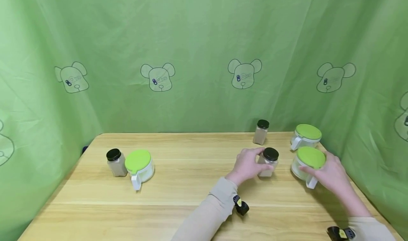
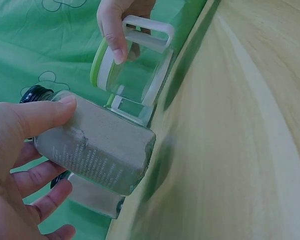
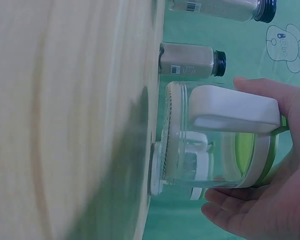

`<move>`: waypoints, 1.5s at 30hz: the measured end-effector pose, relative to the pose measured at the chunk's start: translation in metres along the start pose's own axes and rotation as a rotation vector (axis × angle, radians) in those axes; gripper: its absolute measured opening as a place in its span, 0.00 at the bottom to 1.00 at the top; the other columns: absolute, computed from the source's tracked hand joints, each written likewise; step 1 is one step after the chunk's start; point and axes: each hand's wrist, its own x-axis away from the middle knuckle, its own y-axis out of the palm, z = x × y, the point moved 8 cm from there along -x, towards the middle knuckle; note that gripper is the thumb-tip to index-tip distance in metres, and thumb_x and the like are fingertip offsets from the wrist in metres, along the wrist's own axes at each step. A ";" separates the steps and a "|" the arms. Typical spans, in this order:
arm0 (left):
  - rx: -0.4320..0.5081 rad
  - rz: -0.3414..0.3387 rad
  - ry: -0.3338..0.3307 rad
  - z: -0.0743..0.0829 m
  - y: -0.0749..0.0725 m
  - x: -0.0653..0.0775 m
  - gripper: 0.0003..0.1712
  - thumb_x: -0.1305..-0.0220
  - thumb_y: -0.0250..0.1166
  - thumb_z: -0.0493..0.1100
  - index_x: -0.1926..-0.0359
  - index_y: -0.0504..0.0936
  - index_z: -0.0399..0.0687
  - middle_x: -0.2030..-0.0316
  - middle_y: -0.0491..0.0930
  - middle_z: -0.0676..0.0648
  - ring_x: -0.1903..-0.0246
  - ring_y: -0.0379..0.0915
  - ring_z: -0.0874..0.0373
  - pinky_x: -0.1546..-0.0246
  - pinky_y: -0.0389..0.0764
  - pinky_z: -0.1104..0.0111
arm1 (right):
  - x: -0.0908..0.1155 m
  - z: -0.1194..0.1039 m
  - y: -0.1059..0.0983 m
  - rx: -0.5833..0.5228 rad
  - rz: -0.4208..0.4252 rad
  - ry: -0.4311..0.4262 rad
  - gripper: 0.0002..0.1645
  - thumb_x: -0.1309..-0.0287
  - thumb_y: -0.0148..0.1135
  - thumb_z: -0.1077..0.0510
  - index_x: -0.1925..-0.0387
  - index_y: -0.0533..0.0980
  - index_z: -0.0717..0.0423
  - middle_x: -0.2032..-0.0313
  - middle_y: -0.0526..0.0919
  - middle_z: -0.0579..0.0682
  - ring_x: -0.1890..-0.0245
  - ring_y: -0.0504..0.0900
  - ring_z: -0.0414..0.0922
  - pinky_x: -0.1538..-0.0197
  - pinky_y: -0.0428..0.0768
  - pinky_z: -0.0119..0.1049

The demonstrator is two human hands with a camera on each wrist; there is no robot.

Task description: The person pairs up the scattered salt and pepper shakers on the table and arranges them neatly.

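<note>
My left hand [image 1: 247,166] holds a square glass spice jar [image 1: 266,166] with a black lid, thumb on one side and fingers on the other. In the left wrist view, greyish powder and small printed text show on this spice jar [image 2: 97,142]. To the right, my right hand [image 1: 333,172] grips a round clear glass jar [image 1: 299,170] near its green lid. Its white handle [image 3: 234,107] faces the camera in the right wrist view, with thumb and fingers on opposite sides of the lid end. The glass base is close over the table.
Behind the hands stand another black-lidded spice jar [image 1: 260,133] and another green-lidded jar [image 1: 307,136]. At the left of the wooden table [image 1: 191,191], a spice jar [image 1: 117,164] sits beside a green-lidded jar [image 1: 140,166]. A green curtain [image 1: 204,102] hangs behind the table.
</note>
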 end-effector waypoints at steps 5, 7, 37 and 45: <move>0.012 0.002 -0.006 -0.001 -0.005 -0.001 0.40 0.50 0.72 0.63 0.35 0.73 0.61 0.40 0.78 0.59 0.44 0.73 0.59 0.37 0.68 0.63 | 0.001 -0.007 -0.003 -0.001 0.011 -0.010 0.70 0.52 0.71 0.35 0.32 0.45 0.81 0.43 0.59 0.86 0.47 0.63 0.78 0.51 0.65 0.74; 0.023 0.002 -0.010 -0.002 -0.008 -0.002 0.41 0.50 0.72 0.62 0.35 0.73 0.61 0.40 0.78 0.59 0.44 0.73 0.59 0.37 0.67 0.63 | 0.002 -0.010 -0.003 -0.007 0.013 -0.015 0.69 0.52 0.71 0.36 0.32 0.46 0.80 0.43 0.58 0.86 0.47 0.62 0.78 0.51 0.65 0.74; 0.173 -0.001 -0.021 -0.015 -0.034 -0.001 0.39 0.49 0.74 0.57 0.35 0.73 0.60 0.39 0.78 0.58 0.40 0.71 0.56 0.36 0.68 0.59 | 0.016 -0.047 -0.001 -0.049 0.020 -0.109 0.67 0.54 0.73 0.37 0.33 0.50 0.81 0.43 0.62 0.82 0.50 0.68 0.73 0.56 0.70 0.70; 0.163 0.000 0.002 -0.019 -0.043 0.006 0.39 0.48 0.73 0.57 0.34 0.72 0.59 0.39 0.77 0.58 0.41 0.71 0.55 0.36 0.68 0.58 | 0.020 -0.059 0.003 -0.068 0.031 -0.144 0.65 0.56 0.75 0.39 0.34 0.53 0.78 0.44 0.64 0.80 0.50 0.69 0.71 0.56 0.71 0.70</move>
